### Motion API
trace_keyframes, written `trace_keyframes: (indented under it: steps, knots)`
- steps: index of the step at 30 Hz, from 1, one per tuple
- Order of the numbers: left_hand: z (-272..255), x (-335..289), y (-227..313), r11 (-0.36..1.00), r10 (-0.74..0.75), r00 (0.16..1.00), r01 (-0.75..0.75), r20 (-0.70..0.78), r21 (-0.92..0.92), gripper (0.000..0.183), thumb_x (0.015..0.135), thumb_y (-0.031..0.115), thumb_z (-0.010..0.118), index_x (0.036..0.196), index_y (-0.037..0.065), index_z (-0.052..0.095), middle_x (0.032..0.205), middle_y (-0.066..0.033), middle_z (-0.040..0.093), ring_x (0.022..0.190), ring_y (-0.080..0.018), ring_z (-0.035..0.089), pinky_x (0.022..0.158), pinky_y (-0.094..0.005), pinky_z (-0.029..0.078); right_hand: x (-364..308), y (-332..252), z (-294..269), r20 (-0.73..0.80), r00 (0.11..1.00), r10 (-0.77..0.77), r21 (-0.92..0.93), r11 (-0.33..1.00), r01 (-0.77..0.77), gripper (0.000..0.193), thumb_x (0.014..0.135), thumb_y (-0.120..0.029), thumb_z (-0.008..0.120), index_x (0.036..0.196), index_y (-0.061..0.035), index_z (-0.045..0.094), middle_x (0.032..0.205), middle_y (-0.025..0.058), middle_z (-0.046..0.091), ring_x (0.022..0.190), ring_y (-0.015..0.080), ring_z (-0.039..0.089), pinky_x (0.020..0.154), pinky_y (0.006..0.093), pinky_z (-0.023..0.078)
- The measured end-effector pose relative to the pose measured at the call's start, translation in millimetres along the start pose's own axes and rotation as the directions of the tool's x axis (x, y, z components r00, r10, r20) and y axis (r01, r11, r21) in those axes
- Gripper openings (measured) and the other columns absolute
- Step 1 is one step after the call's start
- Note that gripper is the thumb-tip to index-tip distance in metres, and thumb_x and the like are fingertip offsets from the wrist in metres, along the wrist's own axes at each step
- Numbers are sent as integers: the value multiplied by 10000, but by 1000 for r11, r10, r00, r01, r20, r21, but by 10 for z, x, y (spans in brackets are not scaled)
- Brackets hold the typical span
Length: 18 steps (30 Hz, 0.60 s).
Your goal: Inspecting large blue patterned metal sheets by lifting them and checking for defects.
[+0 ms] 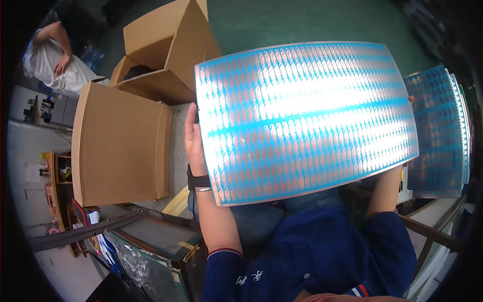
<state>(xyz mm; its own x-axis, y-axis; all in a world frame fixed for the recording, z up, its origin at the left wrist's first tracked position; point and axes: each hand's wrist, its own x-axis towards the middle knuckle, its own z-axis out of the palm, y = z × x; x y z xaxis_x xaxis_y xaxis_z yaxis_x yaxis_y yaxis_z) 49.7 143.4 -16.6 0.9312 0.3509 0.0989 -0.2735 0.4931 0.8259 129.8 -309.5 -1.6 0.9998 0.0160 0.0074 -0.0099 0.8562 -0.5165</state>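
Note:
Held up across the middle of the view is a large, thin copper-coloured panel with rows of small rounded shapes and blue lines. Bright glare washes over its centre and right part. My left hand grips the left edge, fingers up along the side and partly behind it. At the far right edge, only a fingertip of my right hand shows. The panel hides the rest of that hand, while its forearm comes up from below. A stack of similar panels stands just to the right.
A closed cardboard box stands left of my left hand, with an open cardboard box behind it. Below them is a metal frame bar beside a glass-topped case. Another person is at the far left.

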Motion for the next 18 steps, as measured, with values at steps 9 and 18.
trace_keyframes:
  steps: [9, 18]
  knots:
    - [-59, 29, -189, 958, -270, 962, 272, 28, -91, 314, 940, 167, 491, 1199, -7, 467, 1034, -55, 598, 896, -93, 572, 781, -231, 466, 155, 119, -560, -117, 970, -211, -501, 856, 125, 514, 923, -403, 442, 1241, 1, 446, 1238, 159, 507, 1120, 258, 499, 862, 405, 482]
    - [-22, 8, -46, 979, -170, 984, 164, -46, -124, 342, 930, 169, 508, 1242, 45, 441, 1130, -59, 565, 994, -125, 555, 834, -281, 473, 106, -68, -770, -9, 985, -175, 37, 984, 175, 427, 979, -300, 353, 1199, 46, 472, 1235, 158, 529, 1113, 233, 521, 1001, 379, 381]
